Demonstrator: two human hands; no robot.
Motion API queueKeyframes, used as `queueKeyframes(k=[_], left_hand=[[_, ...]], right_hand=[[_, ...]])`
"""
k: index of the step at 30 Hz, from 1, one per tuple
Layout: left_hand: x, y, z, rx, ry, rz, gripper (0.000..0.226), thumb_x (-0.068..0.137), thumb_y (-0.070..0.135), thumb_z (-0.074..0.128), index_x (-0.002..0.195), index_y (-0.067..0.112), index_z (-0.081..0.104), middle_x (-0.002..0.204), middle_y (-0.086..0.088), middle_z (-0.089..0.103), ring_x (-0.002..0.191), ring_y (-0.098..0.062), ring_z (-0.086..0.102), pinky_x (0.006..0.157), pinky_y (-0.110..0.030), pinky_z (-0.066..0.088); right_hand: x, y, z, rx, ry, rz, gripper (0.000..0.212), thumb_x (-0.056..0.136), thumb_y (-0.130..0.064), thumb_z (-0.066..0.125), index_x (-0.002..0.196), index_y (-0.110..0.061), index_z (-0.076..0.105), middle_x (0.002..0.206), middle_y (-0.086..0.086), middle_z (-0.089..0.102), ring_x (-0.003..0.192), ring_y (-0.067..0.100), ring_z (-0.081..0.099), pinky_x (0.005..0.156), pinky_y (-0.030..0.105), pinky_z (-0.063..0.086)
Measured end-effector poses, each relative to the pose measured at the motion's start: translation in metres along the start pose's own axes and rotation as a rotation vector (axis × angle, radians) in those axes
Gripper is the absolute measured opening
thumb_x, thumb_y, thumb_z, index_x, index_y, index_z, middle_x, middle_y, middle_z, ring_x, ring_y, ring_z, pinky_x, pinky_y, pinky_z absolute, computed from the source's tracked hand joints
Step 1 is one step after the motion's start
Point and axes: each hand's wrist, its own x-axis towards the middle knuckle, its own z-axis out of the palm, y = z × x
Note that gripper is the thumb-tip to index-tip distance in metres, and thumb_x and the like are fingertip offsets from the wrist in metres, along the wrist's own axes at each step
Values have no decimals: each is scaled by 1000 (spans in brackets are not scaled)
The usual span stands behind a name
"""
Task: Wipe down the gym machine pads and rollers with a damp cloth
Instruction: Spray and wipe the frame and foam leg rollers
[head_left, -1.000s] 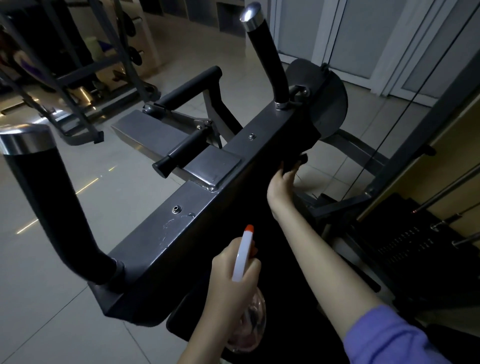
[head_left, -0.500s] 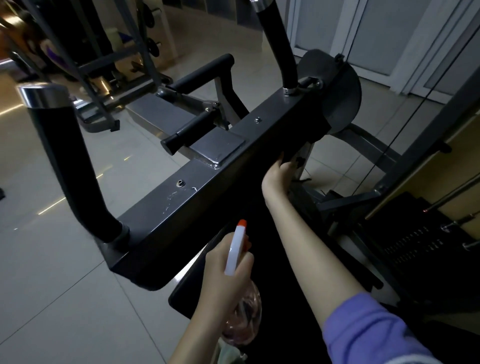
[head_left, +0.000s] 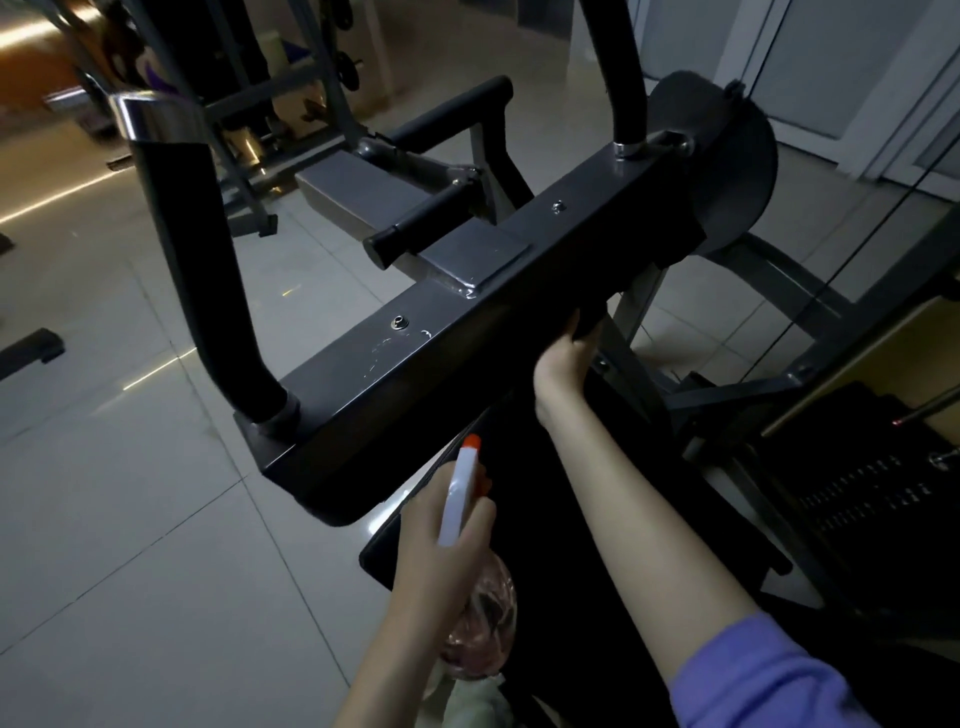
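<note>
Left hand (head_left: 441, 551) is wrapped around the neck of a spray bottle (head_left: 461, 488), fingers curled tight on it. The bottle has a white head, an orange nozzle tip pointing up toward the machine and a clear pinkish body below the hand. Pale bunched fabric (head_left: 480, 699) sits just under the bottle at the bottom edge; cannot tell if the hand holds it.

Right hand (head_left: 561, 364) reaches up under the grey metal crossbar (head_left: 467, 332), with a purple sleeve (head_left: 769, 680) low right. The thumb shows beside a dark lump (head_left: 591, 323). The fingers go into shadow there, so cannot tell the grip or whether the lump is cloth or padding.

Black pad (head_left: 550, 519) lies below the crossbar, between the two forearms, very dark. Two black rollers stick out on the far side of the crossbar, near one (head_left: 431, 223) and far one (head_left: 452, 106). Black upright handles stand at each end of the crossbar, left (head_left: 192, 249) with a chrome cap, right (head_left: 621, 67) cut off by the top edge. A round grey disc (head_left: 727, 171) is at the crossbar's right end and a weight stack (head_left: 872, 493) is at right. The floor (head_left: 130, 519) is pale tile, with other gym frames blurred at top left.
</note>
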Motion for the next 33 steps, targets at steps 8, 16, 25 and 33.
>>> queueKeyframes(k=[8,16,25,33], left_hand=[[-5,-4,-9,-95,36,61,27,92,20,54,87,-6,54,75,-22,52,65,-31,46,58,-23,34],[-14,-5,-32,-83,-1,92,38,99,22,53,68,3,43,56,1,38,52,-11,35,51,-19,27],[-32,-22,-49,58,79,98,29,98,25,48,76,8,55,60,4,48,56,-9,49,51,-17,34],[-51,-30,-76,74,154,88,31,98,9,49,76,31,46,60,-8,52,63,-20,50,51,-18,34]], right_hand=[[-13,15,-5,-22,-153,238,65,96,-57,26,152,-28,9,153,7,28,137,30,34,113,44,28],[-28,23,8,1,-93,209,67,95,-57,33,151,-28,11,151,7,32,134,30,38,111,49,31],[-33,33,8,-62,-134,204,71,92,-62,34,150,-23,19,147,7,39,131,30,42,110,48,33],[-35,44,9,-69,-147,220,79,81,-70,40,146,-28,29,140,2,48,123,28,50,104,50,40]])
